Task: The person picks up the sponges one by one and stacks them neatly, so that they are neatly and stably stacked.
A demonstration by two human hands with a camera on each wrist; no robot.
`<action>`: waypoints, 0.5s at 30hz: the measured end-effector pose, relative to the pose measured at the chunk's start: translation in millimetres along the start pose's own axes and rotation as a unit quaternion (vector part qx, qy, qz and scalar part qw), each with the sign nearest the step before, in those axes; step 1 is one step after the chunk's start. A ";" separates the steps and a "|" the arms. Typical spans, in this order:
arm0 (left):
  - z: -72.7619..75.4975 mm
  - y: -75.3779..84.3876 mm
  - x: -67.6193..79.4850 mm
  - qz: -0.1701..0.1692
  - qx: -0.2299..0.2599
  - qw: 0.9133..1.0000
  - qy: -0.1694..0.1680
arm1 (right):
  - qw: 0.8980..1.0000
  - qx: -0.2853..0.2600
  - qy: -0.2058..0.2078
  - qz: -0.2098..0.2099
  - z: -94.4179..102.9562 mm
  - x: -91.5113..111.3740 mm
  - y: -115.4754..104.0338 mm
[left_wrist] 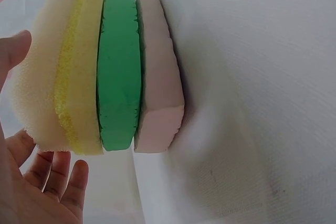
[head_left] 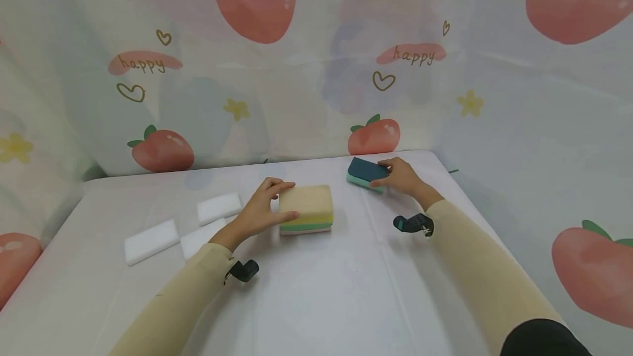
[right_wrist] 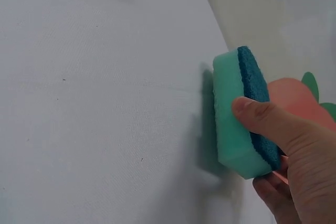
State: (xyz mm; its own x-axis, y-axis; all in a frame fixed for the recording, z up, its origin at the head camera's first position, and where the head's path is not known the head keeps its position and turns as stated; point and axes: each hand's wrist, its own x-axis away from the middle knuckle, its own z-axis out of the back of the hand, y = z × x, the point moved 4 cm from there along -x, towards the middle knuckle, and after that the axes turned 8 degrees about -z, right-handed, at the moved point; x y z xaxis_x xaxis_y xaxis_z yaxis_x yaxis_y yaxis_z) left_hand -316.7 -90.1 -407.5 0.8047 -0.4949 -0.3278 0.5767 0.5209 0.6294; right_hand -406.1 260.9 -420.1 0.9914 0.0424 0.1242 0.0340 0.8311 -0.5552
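At the table's middle stands a stack (head_left: 307,229) of flat blocks. Its top is a cream-and-yellow sponge (left_wrist: 84,72); beneath come a green sponge (left_wrist: 119,72) and a pale pinkish one (left_wrist: 161,72). My left hand (head_left: 259,207) is at the stack's left side, thumb near the front and index finger along the back top edge, fingers fairly straight and spread. Farther back on the right, my right hand (head_left: 403,176) grips a teal sponge (right_wrist: 231,124) with a dark blue scouring layer (right_wrist: 253,80) on top. The thumb presses its near side; the other fingers are partly hidden behind it.
Three white blocks lie left of the stack: one at the back (head_left: 219,207), one at the far left (head_left: 151,242), and one (head_left: 200,238) partly behind the left forearm. White cloth covers the table (head_left: 316,301); a fruit-printed curtain (head_left: 306,87) hangs behind it.
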 end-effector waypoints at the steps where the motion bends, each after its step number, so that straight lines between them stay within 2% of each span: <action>1: -0.1 -0.4 -0.1 -0.002 0.001 1.000 0.001 | 1.000 0.000 0.001 0.005 1.1 0.1 -0.8; 15: -0.8 0.1 0.1 -0.003 0.007 1.000 -0.002 | 0.999 -0.012 0.002 0.032 7.2 8.2 -12.6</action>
State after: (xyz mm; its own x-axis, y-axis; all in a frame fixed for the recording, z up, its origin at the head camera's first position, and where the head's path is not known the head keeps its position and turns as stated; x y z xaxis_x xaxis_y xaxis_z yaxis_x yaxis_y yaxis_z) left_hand -316.4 -89.5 -408.0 0.8002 -0.5017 -0.3286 0.5800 0.5082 0.6366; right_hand -399.3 254.8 -406.2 0.9922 0.0924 0.0842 -0.0264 0.8130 -0.5817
